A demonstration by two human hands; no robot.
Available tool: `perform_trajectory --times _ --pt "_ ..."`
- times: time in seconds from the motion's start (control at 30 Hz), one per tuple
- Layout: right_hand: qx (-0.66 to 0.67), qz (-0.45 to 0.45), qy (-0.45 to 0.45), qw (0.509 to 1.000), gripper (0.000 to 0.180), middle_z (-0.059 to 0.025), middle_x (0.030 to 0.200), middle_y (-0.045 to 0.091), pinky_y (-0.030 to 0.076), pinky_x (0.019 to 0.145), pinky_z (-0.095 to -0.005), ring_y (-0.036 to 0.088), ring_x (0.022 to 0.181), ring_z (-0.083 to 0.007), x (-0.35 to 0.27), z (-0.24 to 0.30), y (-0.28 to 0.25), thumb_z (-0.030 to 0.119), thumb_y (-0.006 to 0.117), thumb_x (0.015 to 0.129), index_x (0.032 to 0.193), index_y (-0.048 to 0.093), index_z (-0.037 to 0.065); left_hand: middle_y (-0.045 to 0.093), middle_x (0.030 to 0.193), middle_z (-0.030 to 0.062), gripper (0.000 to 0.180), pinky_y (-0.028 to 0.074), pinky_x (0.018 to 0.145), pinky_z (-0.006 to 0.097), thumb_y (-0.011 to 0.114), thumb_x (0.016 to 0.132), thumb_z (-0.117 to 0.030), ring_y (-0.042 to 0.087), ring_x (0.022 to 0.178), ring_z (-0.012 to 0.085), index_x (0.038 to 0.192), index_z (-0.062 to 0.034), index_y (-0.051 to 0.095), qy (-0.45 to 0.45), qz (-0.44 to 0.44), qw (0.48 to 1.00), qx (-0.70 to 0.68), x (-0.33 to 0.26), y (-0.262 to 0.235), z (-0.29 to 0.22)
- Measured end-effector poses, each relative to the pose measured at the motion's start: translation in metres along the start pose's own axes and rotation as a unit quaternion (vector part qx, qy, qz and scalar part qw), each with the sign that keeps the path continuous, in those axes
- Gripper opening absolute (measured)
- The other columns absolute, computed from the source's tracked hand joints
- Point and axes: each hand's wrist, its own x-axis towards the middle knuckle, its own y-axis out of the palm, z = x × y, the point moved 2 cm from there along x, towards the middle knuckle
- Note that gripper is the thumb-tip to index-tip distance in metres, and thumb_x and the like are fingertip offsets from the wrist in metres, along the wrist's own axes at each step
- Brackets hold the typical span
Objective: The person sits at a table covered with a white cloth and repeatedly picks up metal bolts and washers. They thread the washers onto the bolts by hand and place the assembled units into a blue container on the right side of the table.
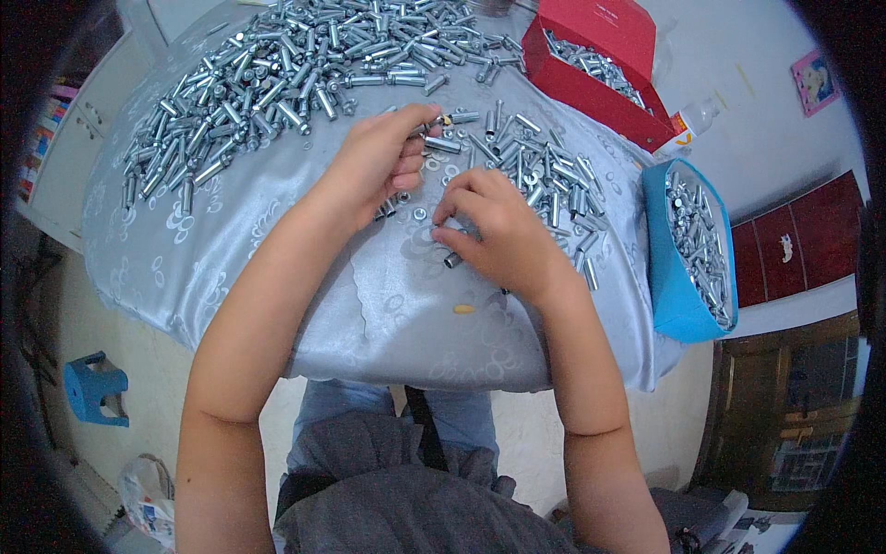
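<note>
Nearest the person, the satin-covered counter (406, 351) rounds off at an edge where the cloth hangs loose; a sleeve or forearm snagging it could drag the loose hardware toward the lap. A small yellow piece (463, 309) lies alone near that edge and could easily be brushed off. The right hand (494, 226) is bent low over the cloth, thumb and forefinger drawn near each other; whether they grip anything, I cannot tell. A metal sleeve (452, 260) lies just by its thumb, round enough to roll if nudged. Between the hands, a small ring nut (420, 214) sits flat and could slide under a wrist and be lost. Farther on, the left hand (388, 152) has its fingers curled, apparently gripping a small metal piece (432, 127) at the tips; smooth metal could slip from so narrow a hold. To the right, loose anchor bolts (554, 180) could roll into one another if the right hand sweeps outward. The well-filled blue box (660, 249) stands close to the counter's rim, so an elbow bump might tip it. Beyond, the big heap of anchor bolts (277, 83) could slump if disturbed.
</note>
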Motion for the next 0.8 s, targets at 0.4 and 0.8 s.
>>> perform_trajectory --times 0.4,0.8 --pt "0.509 -0.176 0.229 0.811 0.016 -0.0046 0.087 0.058 0.044 0.071 -0.0197 0.055 0.081 -0.0086 0.004 -0.011 -0.017 0.002 0.059 0.078 0.093 0.055 -0.001 0.027 0.052 -0.0068 0.015 0.017 0.036 0.020 0.055 0.078 -0.021 0.023 0.040 0.0035 0.072 -0.0096 0.047 -0.010 0.053 0.995 0.078 -0.010 0.015 0.002" --pt "0.549 -0.143 0.253 0.784 0.019 -0.0049 0.086 0.060 0.045 0.070 -0.0197 0.056 0.078 -0.0093 0.004 -0.014 -0.009 0.008 0.061 0.078 0.094 0.056 0.000 0.026 0.049 -0.0079 0.014 0.015 0.032 0.018 0.055 0.079 -0.020 0.021 0.036 0.0012 0.074 -0.0112 0.045 -0.029 0.111 0.993 0.032 -0.011 0.014 0.003"
